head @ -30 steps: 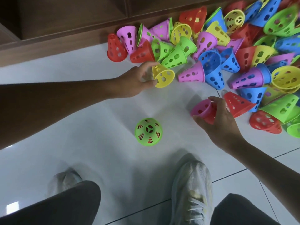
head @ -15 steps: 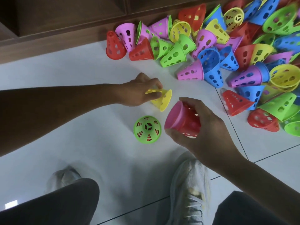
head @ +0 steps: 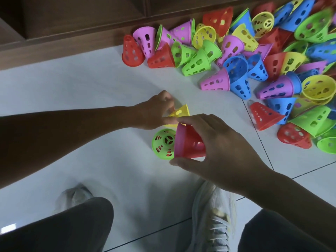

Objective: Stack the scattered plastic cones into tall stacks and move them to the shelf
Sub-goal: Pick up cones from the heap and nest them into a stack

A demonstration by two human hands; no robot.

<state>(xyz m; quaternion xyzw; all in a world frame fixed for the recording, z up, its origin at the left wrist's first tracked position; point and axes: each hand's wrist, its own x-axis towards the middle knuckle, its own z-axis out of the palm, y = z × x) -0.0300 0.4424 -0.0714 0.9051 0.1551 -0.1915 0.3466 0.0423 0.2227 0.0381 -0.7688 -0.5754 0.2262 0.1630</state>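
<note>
At frame centre my right hand has its grip curled round a red cone with a pink one nested inside, tilted over the green cone standing on the floor. Just above, my left hand pinches a yellow cone. The scattered pile fills the upper right, against the shelf.

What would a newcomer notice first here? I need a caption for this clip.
The bright heap of perforated plastic cones spilling across the white tile floor at upper right. Then, at centre, the right hand holding a red-and-pink cone pair beside an upright green cone, while the left hand grips a yellow cone.
</note>
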